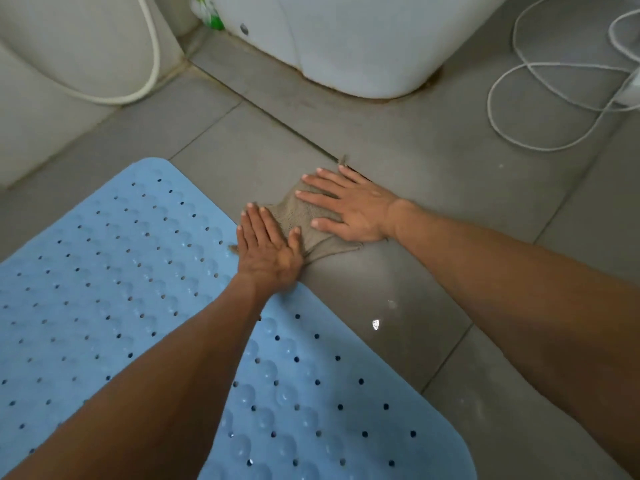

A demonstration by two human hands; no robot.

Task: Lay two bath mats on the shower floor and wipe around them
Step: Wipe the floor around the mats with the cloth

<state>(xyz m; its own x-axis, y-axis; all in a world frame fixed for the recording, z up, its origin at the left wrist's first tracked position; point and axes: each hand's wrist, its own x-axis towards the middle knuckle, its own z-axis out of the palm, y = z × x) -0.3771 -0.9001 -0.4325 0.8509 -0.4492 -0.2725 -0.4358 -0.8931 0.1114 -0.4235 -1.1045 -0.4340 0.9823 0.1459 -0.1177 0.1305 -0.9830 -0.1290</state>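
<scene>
Two hands flat on one tan cloth (304, 220), fingers straight, pressing, gripping nothing. Left hand (265, 251) at cloth's near-left end, touching mat edge; right hand (349, 209) on far end. Cloth's long axis ran along edge of blue mat (114, 271). Bare wet floor (433, 188) lay to right, nearer right hand. One mat counted; second not visible.

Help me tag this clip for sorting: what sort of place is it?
Most likely a bathroom or shower floor: grey floor tiles, a blue perforated bath mat, and a white hose against the wall.
</scene>
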